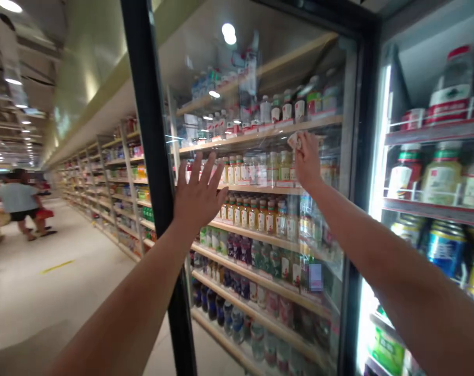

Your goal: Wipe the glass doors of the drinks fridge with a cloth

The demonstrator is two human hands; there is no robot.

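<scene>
An opened glass cooler door [237, 209] with a dark frame [152, 120] stands in front of me. My left hand [199, 193] lies with fingers spread at the glass, close to the door's left frame. Higher and to the right, my right hand [309, 159] has its fingers closed around a crumpled, light-coloured cloth [295, 140], held against the glass. Through the pane, shelves of bottled drinks [256, 214] show, mixed with reflections.
On the right, the lit cooler holds bottles [442, 175] and cans [445, 245] on racks. Long store shelves [115, 177] run back on the left. A person [19, 196] stands in the aisle, where a yellow strip [57, 266] marks the floor.
</scene>
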